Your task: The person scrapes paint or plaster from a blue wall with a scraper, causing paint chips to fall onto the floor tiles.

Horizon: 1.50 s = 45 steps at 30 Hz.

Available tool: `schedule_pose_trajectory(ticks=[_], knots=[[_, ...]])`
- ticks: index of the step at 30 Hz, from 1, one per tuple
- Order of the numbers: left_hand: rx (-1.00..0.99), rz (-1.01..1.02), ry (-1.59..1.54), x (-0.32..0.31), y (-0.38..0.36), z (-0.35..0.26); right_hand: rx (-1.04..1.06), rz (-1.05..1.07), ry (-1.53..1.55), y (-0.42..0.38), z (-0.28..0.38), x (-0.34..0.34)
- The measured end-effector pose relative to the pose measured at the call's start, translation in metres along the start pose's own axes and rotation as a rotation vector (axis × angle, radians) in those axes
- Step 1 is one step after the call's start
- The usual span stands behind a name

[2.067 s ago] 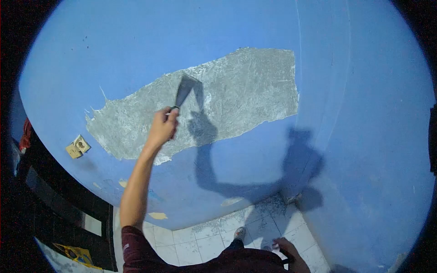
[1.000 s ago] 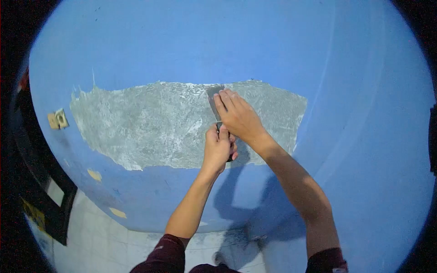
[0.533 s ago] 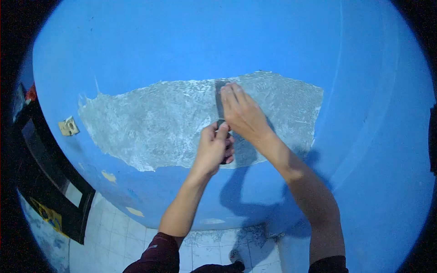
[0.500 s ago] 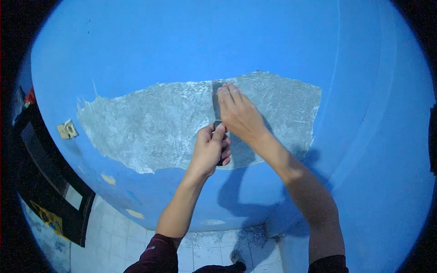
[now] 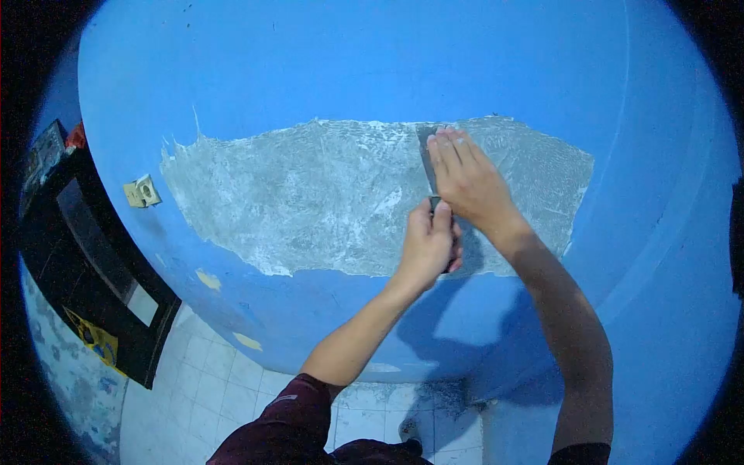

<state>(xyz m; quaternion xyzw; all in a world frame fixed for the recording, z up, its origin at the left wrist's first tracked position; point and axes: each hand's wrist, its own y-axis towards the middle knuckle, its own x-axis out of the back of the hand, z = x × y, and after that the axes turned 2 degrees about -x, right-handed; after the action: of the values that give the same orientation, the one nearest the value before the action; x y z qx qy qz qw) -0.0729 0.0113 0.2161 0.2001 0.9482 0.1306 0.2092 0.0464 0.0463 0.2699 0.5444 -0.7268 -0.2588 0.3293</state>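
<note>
A putty knife (image 5: 427, 155) lies with its blade against a rough grey patch (image 5: 310, 201) of bare plaster on the blue wall. My left hand (image 5: 430, 240) is wrapped round its dark handle, thumb up along the handle's top. My right hand (image 5: 471, 177) rests flat over the blade, fingers straight and side by side, covering much of the metal. The blade's top end is close to the patch's upper edge and tilts slightly left. Whitish smears mark the plaster around the hands.
Blue painted wall (image 5: 349, 62) surrounds the patch. A pale wall fitting (image 5: 142, 191) sticks out at left. Lower left stands a dark piece of furniture (image 5: 77, 256) with a yellow item (image 5: 93, 335) on it. White floor tiles (image 5: 225, 387) lie below, with my shadow on the wall.
The whole view has shifted, so the patch appears further right and higher. Both hands and the putty knife sit slightly further right on the patch, and the blade now tilts left.
</note>
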Motion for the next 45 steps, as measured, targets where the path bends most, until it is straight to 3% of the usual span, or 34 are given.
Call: schedule_pose_trajectory(ticks=[5, 8, 10, 17, 19, 21, 26, 29, 33, 35, 37, 41, 45], knots=[[0.023, 0.068, 0.042, 0.017, 0.003, -0.003, -0.054, -0.055, -0.042, -0.002, 0.008, -0.008], [-0.054, -0.028, 0.014, -0.002, 0.006, 0.01, -0.013, -0.062, -0.027, -0.003, -0.004, -0.006], [-0.082, -0.023, -0.001, -0.009, 0.009, 0.015, 0.124, -0.058, -0.034, -0.003, -0.015, -0.002], [-0.046, 0.076, 0.141, 0.024, 0.01, 0.002, 0.032, -0.006, -0.114, -0.002, 0.002, -0.01], [-0.065, 0.089, 0.175, 0.022, 0.012, 0.009, 0.057, -0.122, -0.165, -0.002, 0.003, -0.018], [-0.105, -0.017, 0.113, 0.004, 0.012, 0.018, 0.095, -0.138, -0.132, -0.004, -0.007, -0.014], [-0.097, 0.033, 0.18, 0.016, 0.011, 0.011, 0.133, -0.14, -0.074, -0.001, -0.008, -0.011], [-0.068, 0.113, 0.233, 0.036, 0.01, -0.003, 0.04, -0.124, -0.112, -0.002, 0.005, -0.017], [-0.26, -0.005, 0.277, 0.01, 0.021, 0.031, 0.094, -0.164, -0.106, -0.005, -0.009, -0.017], [-0.24, -0.06, 0.219, 0.003, 0.021, 0.033, 0.145, -0.163, -0.078, -0.005, -0.013, -0.014], [-0.139, 0.039, 0.073, 0.004, 0.017, 0.025, 0.168, -0.137, -0.088, -0.003, -0.014, -0.012], [-0.142, 0.096, 0.265, 0.029, 0.015, 0.009, 0.093, -0.137, -0.131, -0.004, -0.003, -0.015], [-0.209, 0.041, 0.188, 0.014, 0.019, 0.02, 0.035, -0.213, -0.102, -0.005, -0.002, -0.02]])
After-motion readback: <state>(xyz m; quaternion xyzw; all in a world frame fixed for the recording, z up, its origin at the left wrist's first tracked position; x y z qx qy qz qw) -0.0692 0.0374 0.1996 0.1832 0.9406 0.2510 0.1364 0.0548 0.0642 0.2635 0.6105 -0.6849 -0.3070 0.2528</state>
